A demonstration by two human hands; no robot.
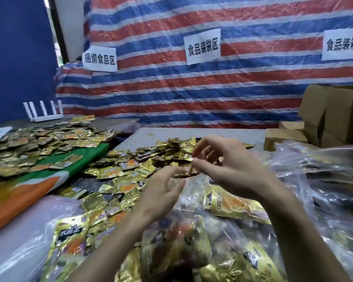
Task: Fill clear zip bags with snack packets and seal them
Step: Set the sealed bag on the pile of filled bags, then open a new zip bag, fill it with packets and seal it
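Hovering over a heap of gold snack packets [130,169], both hands are raised above a grey speckled table [202,132] in the head view. The left hand [163,190] is turned palm inward with its fingers loosely curled; nothing is plainly held in it, though clear film lies just beneath its fingertips. The right hand [230,167] sits a little higher, with its thumb and forefinger drawn close together as if pinching. The blur there hides whether they grip a packet or a bag edge, so I cannot tell.

Below the wrists, at the near edge, lies a filled clear zip bag [192,237], crumpled and packed with the same gold and orange packets. More clear plastic bags [324,174] billow to the right. Loose packets spread from between the hands towards the left and far side of the table.

To the left, a second pile of packets [39,143] lies on a neighbouring surface, partly on a green and orange sack [49,180]. A pale pink plastic sheet [18,231] fills the lower left corner. A white router [43,113] with upright antennas stands behind that pile. Brown cardboard boxes [334,115] are stacked at the far right. A red, white and blue striped tarpaulin [192,88] forms the backdrop, with three white paper signs [202,46] bearing Chinese characters stuck to it.
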